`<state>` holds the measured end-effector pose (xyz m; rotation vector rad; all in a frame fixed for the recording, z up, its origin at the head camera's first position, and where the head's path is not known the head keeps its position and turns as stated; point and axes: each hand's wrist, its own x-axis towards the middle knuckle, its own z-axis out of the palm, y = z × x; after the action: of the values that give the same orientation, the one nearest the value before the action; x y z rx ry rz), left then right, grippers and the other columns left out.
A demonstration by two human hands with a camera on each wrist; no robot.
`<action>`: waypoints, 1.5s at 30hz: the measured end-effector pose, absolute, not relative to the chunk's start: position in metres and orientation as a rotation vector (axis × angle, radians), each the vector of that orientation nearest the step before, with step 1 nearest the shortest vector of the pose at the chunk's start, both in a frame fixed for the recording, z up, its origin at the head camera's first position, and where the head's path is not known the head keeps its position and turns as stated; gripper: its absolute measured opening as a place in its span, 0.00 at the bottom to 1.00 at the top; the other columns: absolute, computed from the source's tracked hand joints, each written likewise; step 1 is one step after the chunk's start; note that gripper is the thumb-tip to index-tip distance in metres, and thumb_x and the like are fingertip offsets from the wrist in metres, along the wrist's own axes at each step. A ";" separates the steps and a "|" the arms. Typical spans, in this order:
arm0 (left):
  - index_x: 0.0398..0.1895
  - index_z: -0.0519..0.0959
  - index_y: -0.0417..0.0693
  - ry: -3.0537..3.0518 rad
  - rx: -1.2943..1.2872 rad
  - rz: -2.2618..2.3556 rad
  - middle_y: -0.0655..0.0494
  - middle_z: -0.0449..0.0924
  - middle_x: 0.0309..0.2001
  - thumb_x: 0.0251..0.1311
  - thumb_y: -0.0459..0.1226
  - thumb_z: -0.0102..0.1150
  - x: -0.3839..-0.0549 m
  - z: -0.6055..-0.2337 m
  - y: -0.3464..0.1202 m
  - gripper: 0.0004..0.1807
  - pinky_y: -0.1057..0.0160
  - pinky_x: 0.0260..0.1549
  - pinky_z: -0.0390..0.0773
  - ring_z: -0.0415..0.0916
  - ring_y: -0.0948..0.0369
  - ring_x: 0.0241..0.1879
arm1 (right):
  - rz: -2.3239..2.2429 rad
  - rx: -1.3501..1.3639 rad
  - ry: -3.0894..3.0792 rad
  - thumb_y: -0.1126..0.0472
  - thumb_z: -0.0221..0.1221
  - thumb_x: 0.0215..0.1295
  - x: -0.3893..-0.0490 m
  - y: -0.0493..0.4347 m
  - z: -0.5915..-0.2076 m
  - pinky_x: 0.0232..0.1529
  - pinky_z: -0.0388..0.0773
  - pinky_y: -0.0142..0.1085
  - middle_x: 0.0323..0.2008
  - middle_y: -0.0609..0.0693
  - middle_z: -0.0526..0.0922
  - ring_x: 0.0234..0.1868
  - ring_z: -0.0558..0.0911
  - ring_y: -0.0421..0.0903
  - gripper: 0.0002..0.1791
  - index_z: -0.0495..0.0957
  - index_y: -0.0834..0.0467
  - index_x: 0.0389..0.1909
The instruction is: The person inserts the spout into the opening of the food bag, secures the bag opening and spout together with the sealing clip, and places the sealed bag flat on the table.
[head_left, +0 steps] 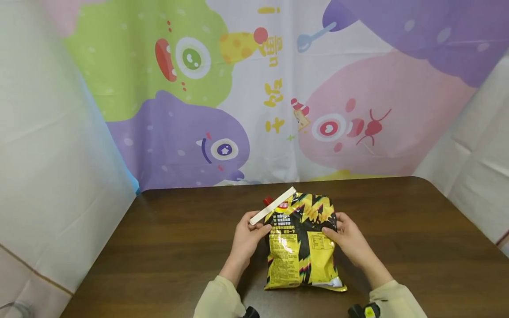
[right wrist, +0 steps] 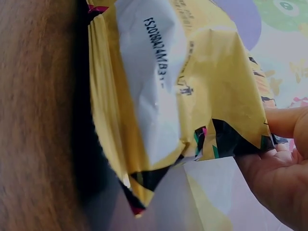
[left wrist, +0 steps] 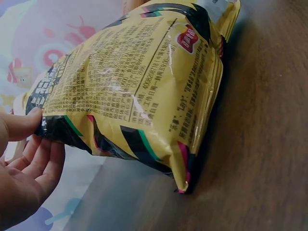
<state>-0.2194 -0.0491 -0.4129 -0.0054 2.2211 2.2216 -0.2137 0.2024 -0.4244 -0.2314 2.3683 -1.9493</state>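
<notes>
A yellow and black chip bag (head_left: 284, 260) stands upright over the table, its printed back facing me. Across its upper left corner runs a slanted white bag clip (head_left: 273, 206), with a small red piece (head_left: 268, 201) showing behind it. My left hand (head_left: 247, 238) pinches the bag's left edge near the clip's lower end, thumb in front and fingers behind. On the opposite edge, my right hand (head_left: 351, 240) grips the bag between thumb and fingers. In the right wrist view, a silvery strip with a printed code (right wrist: 154, 72) shows near the bag's bottom seam.
The dark wooden table (head_left: 167, 256) extends around the bag. Behind it hangs a cloth (head_left: 274, 154) with cartoon monsters, and pale curtains (head_left: 51, 132) enclose the sides. Both forearms wear light sleeves (head_left: 220, 298), with dark wrist devices (head_left: 363, 310) near the front edge of view.
</notes>
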 end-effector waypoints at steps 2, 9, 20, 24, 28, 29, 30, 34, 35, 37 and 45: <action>0.47 0.71 0.37 2.232 -0.009 2.206 0.59 0.68 0.25 0.51 0.29 0.61 -0.221 -0.414 -0.049 0.18 0.66 0.33 0.70 0.66 0.64 0.29 | -1.950 -0.235 2.364 0.69 0.51 0.64 -0.214 0.203 -0.425 0.39 0.77 0.32 0.47 0.72 0.73 0.37 0.80 0.37 0.20 0.55 0.72 0.51; 0.46 0.71 0.37 2.258 -0.013 2.169 0.59 0.69 0.24 0.52 0.29 0.61 -0.235 -0.437 -0.048 0.18 0.64 0.30 0.71 0.67 0.64 0.26 | -1.893 -0.182 2.411 0.67 0.50 0.65 -0.216 0.204 -0.426 0.41 0.76 0.33 0.50 0.71 0.72 0.40 0.79 0.39 0.20 0.56 0.72 0.52; 0.47 0.71 0.37 2.274 -0.040 2.128 0.59 0.70 0.23 0.53 0.32 0.61 -0.234 -0.443 -0.048 0.18 0.59 0.28 0.76 0.70 0.64 0.25 | -1.788 -0.128 2.459 0.64 0.49 0.67 -0.218 0.206 -0.431 0.45 0.75 0.39 0.48 0.69 0.74 0.42 0.79 0.46 0.21 0.57 0.71 0.55; 0.45 0.71 0.36 2.271 -0.055 2.138 0.60 0.69 0.22 0.53 0.31 0.60 -0.234 -0.446 -0.046 0.16 0.62 0.26 0.75 0.69 0.66 0.24 | -1.778 -0.105 2.451 0.64 0.48 0.68 -0.218 0.207 -0.435 0.48 0.73 0.42 0.49 0.69 0.74 0.43 0.78 0.48 0.21 0.57 0.71 0.55; 0.43 0.71 0.34 2.257 -0.084 2.130 0.60 0.71 0.23 0.53 0.30 0.60 -0.233 -0.450 -0.046 0.15 0.64 0.24 0.75 0.69 0.66 0.23 | -1.763 -0.078 2.452 0.66 0.46 0.68 -0.219 0.207 -0.438 0.46 0.73 0.41 0.49 0.69 0.73 0.43 0.78 0.47 0.18 0.57 0.71 0.54; 0.43 0.71 0.34 2.255 -0.097 2.122 0.59 0.71 0.23 0.53 0.30 0.61 -0.233 -0.451 -0.046 0.15 0.64 0.24 0.75 0.70 0.66 0.24 | -1.764 -0.069 2.450 0.67 0.45 0.68 -0.219 0.207 -0.439 0.46 0.73 0.40 0.49 0.69 0.74 0.42 0.78 0.47 0.18 0.57 0.71 0.54; 0.43 0.71 0.34 2.254 -0.106 2.117 0.59 0.72 0.23 0.53 0.31 0.61 -0.232 -0.452 -0.047 0.15 0.64 0.24 0.75 0.70 0.66 0.24 | -1.763 -0.064 2.444 0.67 0.45 0.68 -0.219 0.206 -0.440 0.46 0.73 0.39 0.49 0.70 0.73 0.43 0.78 0.47 0.17 0.57 0.72 0.54; 0.41 0.72 0.34 2.273 -0.128 2.087 0.57 0.73 0.24 0.52 0.31 0.61 -0.232 -0.455 -0.048 0.14 0.63 0.24 0.76 0.71 0.64 0.23 | -1.752 -0.031 2.438 0.68 0.45 0.68 -0.219 0.205 -0.442 0.46 0.73 0.39 0.49 0.70 0.73 0.43 0.77 0.48 0.17 0.57 0.72 0.54; 0.40 0.72 0.34 2.276 -0.129 2.081 0.56 0.73 0.25 0.52 0.31 0.61 -0.232 -0.456 -0.048 0.14 0.62 0.24 0.76 0.71 0.64 0.23 | -1.746 -0.023 2.439 0.68 0.45 0.68 -0.219 0.204 -0.443 0.46 0.73 0.39 0.49 0.70 0.73 0.44 0.77 0.48 0.17 0.57 0.72 0.54; 0.40 0.72 0.34 2.285 -0.125 2.066 0.56 0.73 0.25 0.52 0.31 0.61 -0.233 -0.458 -0.049 0.13 0.62 0.24 0.76 0.71 0.63 0.23 | -1.734 -0.011 2.442 0.68 0.45 0.68 -0.220 0.204 -0.444 0.47 0.73 0.40 0.49 0.70 0.73 0.44 0.77 0.48 0.17 0.58 0.72 0.54; 0.39 0.73 0.33 2.356 -0.128 1.932 0.51 0.74 0.27 0.50 0.30 0.61 -0.235 -0.462 -0.052 0.14 0.64 0.20 0.76 0.70 0.64 0.18 | -1.700 -0.003 2.414 0.67 0.47 0.67 -0.221 0.206 -0.450 0.45 0.74 0.40 0.48 0.70 0.74 0.43 0.78 0.49 0.18 0.58 0.73 0.52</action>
<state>-0.2346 -0.0520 -0.4624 -0.1284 2.3562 1.9325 -0.2209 0.2056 -0.4503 -0.0029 2.4142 -1.6999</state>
